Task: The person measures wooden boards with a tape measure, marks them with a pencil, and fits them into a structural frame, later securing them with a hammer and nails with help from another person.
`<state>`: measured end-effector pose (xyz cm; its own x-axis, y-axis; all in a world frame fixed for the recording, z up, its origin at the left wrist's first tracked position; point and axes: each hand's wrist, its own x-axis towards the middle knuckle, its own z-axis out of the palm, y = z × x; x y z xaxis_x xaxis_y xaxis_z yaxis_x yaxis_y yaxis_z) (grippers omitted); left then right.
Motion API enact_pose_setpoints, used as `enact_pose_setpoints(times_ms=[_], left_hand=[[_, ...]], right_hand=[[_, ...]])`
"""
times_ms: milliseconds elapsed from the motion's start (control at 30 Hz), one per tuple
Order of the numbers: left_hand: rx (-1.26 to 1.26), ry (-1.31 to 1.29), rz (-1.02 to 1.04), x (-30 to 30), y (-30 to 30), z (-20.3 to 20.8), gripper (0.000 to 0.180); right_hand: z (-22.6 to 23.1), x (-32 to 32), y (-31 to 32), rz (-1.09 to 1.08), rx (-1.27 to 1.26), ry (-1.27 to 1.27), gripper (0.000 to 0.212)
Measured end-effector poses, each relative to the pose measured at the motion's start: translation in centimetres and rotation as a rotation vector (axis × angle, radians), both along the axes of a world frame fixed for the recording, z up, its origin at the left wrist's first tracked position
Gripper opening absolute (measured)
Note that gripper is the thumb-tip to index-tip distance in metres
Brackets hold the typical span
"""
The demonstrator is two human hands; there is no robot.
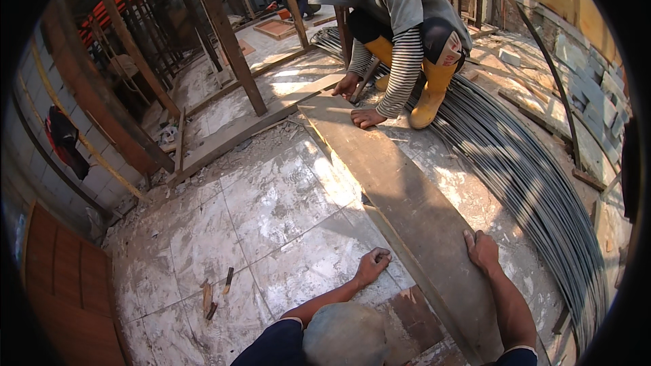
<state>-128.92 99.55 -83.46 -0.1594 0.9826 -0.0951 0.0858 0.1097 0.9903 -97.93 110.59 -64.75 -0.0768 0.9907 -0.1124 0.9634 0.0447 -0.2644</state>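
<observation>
A long brown wooden board (407, 183) runs from the lower right toward the far middle, with a narrow wooden strip (400, 247) along its left edge. My right hand (482, 251) grips the board's right edge, fingertips on its top face. To the left of the board is my left hand (371, 266), closed, its fingers curled; whatever may be in them is too small to make out. At the board's far end a crouching co-worker (400, 13) in a grey hood and yellow boots lays one hand (367, 118) on it. The co-worker's other hand holds a wooden handle (366, 80).
Long bundled steel rods (522, 176) curve along the right. Small wooden pieces (209, 298) lie on the dusty tiles (224, 230) at left. Upright timber posts (227, 34) stand beyond, and a brown wooden panel (68, 285) leans at the left. A rounded grey cap (346, 335) covers the lower middle.
</observation>
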Motion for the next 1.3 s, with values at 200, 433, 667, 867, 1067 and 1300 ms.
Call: enact_pose_setpoints(times_ms=[200,433,667,867,1067,1300], left_hand=[[-0.005,0.022,-0.008,0.2,0.0,0.9,0.032],[0.015,-0.011,-0.024,0.0,0.1,0.1,0.032],[-0.111,-0.241,-0.018,0.1,-0.4,1.9,0.034],[-0.423,-0.268,-0.208,-2.9,-6.2,10.0,0.036],[-0.211,0.011,-0.386,-6.9,-8.9,31.7,0.049],[-0.782,0.444,-0.198,-8.3,-16.3,46.3,0.071]], right_hand=[[-0.3,0.4,-0.1,0.011,0.019,0.012,0.061],[-0.2,0.2,0.1,0.024,-0.012,0.008,0.061],[-0.6,0.8,0.6,0.005,-0.022,0.012,0.061],[-0.9,0.6,0.6,0.016,-0.029,0.009,0.058],[0.3,-0.2,0.7,-0.016,-0.043,-0.006,0.049],[9.4,-2.4,-8.2,0.112,-0.023,0.062,0.077]])
